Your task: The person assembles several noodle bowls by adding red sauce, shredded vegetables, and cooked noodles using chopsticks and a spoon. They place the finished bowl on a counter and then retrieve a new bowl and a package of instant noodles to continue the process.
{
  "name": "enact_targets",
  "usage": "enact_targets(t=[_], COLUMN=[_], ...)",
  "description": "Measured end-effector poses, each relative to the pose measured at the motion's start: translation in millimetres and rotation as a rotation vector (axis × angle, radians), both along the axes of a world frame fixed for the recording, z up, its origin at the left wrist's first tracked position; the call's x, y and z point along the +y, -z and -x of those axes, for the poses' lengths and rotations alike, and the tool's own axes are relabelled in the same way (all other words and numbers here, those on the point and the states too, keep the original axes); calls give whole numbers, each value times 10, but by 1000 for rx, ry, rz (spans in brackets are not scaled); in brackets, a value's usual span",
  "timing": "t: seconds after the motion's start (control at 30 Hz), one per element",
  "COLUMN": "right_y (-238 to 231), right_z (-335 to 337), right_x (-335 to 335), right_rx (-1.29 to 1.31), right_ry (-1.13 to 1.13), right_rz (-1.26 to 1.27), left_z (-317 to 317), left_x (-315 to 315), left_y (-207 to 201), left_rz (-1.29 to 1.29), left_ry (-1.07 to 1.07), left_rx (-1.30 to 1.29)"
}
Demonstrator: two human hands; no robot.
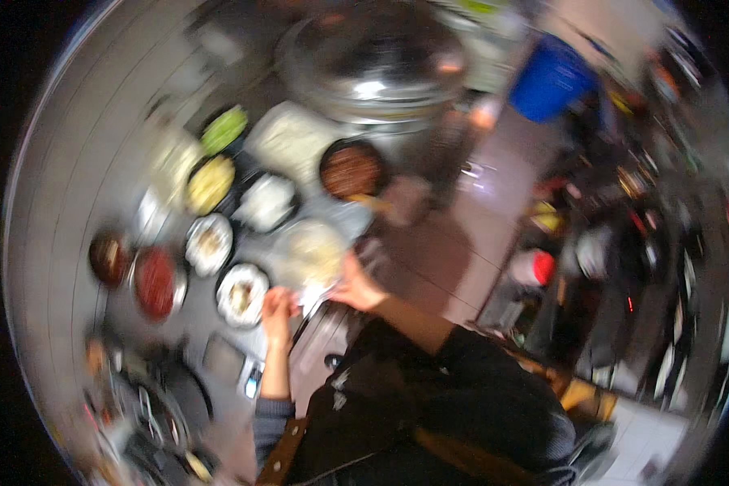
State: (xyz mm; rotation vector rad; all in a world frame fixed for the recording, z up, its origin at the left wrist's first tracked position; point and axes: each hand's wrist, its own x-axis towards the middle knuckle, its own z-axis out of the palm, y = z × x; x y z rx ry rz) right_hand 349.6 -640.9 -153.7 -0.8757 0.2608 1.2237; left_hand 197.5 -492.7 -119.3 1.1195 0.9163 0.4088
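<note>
At the counter's near edge, my left hand (pixel 277 308) is closed in a pinch beside a small white, glossy piece (pixel 313 300), too blurred to name. My right hand (pixel 360 287) curls round the other side of that piece, its fingers against a round translucent bowl (pixel 312 253) of pale yellow food. Left of my left hand stands a white-lined bowl (pixel 243 295) with some brownish filling. Beyond it are a similar white-lined bowl (pixel 209 245) and a dark bowl of white food (pixel 266 202). Motion blur hides fine finger detail.
Farther off stand a pan of reddish-brown food (pixel 351 168), a pale tray (pixel 296 138), yellow food (pixel 211 185) and green food (pixel 224 130). Red food (pixel 157 282) sits left. A large metal lid (pixel 373 65) fills the back; a blue bin (pixel 552 79) stands right.
</note>
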Motion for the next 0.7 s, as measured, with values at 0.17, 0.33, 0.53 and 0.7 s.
enact_targets(t=[0.17,0.33,0.53,0.7], right_y=[115,-126,23,64], right_z=[48,30,223,501], right_x=[-15,-20,-262,-1159], right_rx=[-113,-229,-333,-253], right_ry=[-118,-158,-17,172], right_rz=[-137,-125,-36,206], left_z=[80,6,144,385], left_x=[197,427,596,635], left_y=[140,95,176,354], left_rz=[-171,-194,-297,-569], left_ry=[55,50,150,92], left_rx=[77,166,237,284])
